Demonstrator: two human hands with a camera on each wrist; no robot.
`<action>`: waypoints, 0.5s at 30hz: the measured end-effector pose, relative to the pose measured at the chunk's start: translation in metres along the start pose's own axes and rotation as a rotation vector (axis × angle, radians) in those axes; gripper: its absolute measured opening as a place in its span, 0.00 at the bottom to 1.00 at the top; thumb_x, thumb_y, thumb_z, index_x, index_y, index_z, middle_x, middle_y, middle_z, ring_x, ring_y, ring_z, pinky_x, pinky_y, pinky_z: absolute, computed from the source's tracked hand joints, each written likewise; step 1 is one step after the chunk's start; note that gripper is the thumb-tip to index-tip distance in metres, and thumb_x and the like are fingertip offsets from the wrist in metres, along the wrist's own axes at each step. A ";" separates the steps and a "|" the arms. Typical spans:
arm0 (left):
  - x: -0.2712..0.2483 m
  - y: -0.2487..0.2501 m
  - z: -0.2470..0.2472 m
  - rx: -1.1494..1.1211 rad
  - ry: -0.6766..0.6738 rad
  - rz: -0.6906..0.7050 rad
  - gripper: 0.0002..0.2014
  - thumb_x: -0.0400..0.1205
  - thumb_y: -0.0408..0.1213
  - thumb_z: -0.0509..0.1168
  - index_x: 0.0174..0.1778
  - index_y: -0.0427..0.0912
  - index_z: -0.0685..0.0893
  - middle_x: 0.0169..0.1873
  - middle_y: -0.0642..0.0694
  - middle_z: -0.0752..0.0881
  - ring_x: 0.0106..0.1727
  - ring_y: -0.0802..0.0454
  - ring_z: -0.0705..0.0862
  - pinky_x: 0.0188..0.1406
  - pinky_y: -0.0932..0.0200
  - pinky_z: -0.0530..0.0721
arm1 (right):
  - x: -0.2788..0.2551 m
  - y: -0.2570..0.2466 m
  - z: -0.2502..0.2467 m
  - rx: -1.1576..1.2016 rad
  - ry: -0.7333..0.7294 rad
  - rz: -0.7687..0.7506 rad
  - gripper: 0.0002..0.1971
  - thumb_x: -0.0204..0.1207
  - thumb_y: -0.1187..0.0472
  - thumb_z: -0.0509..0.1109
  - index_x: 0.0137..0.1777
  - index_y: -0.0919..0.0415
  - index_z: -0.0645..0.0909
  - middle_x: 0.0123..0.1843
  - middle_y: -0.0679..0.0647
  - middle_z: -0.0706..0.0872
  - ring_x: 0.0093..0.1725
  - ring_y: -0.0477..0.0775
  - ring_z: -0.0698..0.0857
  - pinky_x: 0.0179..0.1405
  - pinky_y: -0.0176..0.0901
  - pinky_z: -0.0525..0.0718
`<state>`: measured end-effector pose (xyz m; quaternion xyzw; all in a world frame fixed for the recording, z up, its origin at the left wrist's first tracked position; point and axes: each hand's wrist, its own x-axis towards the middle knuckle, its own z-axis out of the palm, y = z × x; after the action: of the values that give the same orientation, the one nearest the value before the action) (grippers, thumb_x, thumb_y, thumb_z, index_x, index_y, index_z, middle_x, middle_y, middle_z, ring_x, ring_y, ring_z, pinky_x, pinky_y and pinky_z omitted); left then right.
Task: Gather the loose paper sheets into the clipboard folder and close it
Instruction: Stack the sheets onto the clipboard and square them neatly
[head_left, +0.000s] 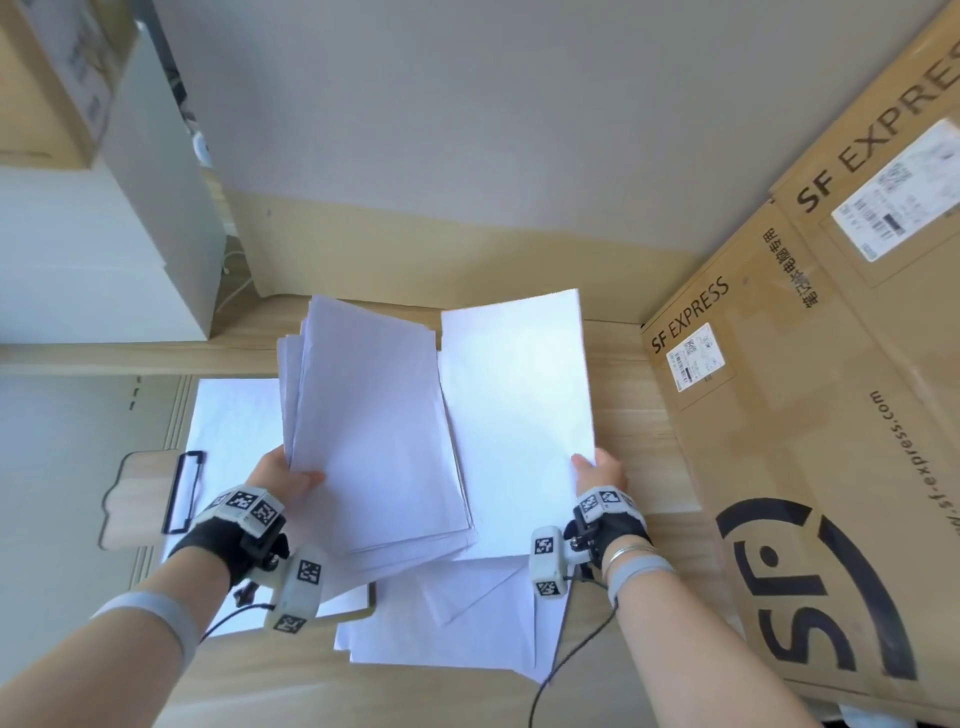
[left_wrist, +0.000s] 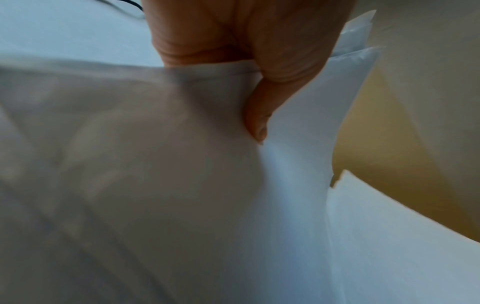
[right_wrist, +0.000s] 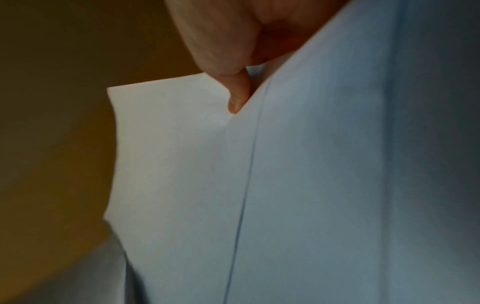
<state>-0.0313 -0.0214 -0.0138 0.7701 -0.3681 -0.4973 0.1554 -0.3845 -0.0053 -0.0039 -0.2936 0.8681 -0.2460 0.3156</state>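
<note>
Head view: at centre frame a person's left hand (head_left: 283, 475) grips a thick, uneven stack of white sheets (head_left: 371, 431) by its left edge, thumb on top, the stack raised and fanned above a light wooden table (head_left: 644, 457). Just right of it, the right hand (head_left: 602, 475) pinches the lower right corner of a single sheet (head_left: 517, 395) that overlaps the stack's right side. More loose sheets (head_left: 457, 644) lie on the table at lower centre. The clipboard folder (head_left: 140, 499) lies open at lower left, its black wire clip (head_left: 182, 491) visible, white paper already lying in it. Large brown cardboard boxes (head_left: 810, 415) fill the right of the frame. To do this step well, the person would probably slide the single sheet onto the stack, then tap the edges square on the table before collecting the rest, since the sheets are skewed and could slip. Left wrist view: the thumb (left_wrist: 255, 115) curls onto the paper near upper centre, pinching it; the sheets below are blurred and shadowed, and the fingers beneath are hidden. Right wrist view: a fingertip (right_wrist: 237, 96) presses the sheet's corner at upper centre, closed on it; the paper fills the right of the frame, its far edges cut off, and the dark brown area at left is too blurred to identify. How many sheets are held cannot be told, and the folder's cover is largely hidden behind the stack and left arm.
</note>
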 end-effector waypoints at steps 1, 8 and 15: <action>0.000 0.000 -0.002 -0.004 0.000 -0.008 0.20 0.77 0.26 0.68 0.65 0.26 0.77 0.61 0.27 0.83 0.61 0.32 0.82 0.54 0.50 0.77 | 0.003 0.001 -0.003 0.036 0.023 0.002 0.14 0.77 0.65 0.63 0.58 0.70 0.82 0.55 0.67 0.87 0.49 0.63 0.84 0.51 0.49 0.82; -0.003 0.000 -0.010 -0.053 -0.010 -0.023 0.20 0.77 0.26 0.67 0.66 0.27 0.76 0.61 0.26 0.82 0.62 0.31 0.81 0.57 0.48 0.77 | 0.019 -0.002 -0.028 0.203 0.202 -0.006 0.11 0.77 0.65 0.63 0.53 0.70 0.83 0.43 0.61 0.82 0.41 0.58 0.77 0.42 0.42 0.73; -0.004 -0.002 -0.012 -0.094 -0.021 -0.019 0.20 0.78 0.25 0.67 0.66 0.27 0.76 0.61 0.26 0.82 0.62 0.31 0.81 0.57 0.48 0.77 | 0.020 -0.011 -0.028 0.309 0.240 -0.047 0.12 0.76 0.66 0.62 0.53 0.70 0.83 0.44 0.62 0.83 0.41 0.58 0.78 0.42 0.43 0.74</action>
<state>-0.0210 -0.0192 -0.0070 0.7602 -0.3384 -0.5236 0.1828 -0.4124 -0.0193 0.0141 -0.2302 0.8444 -0.4170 0.2452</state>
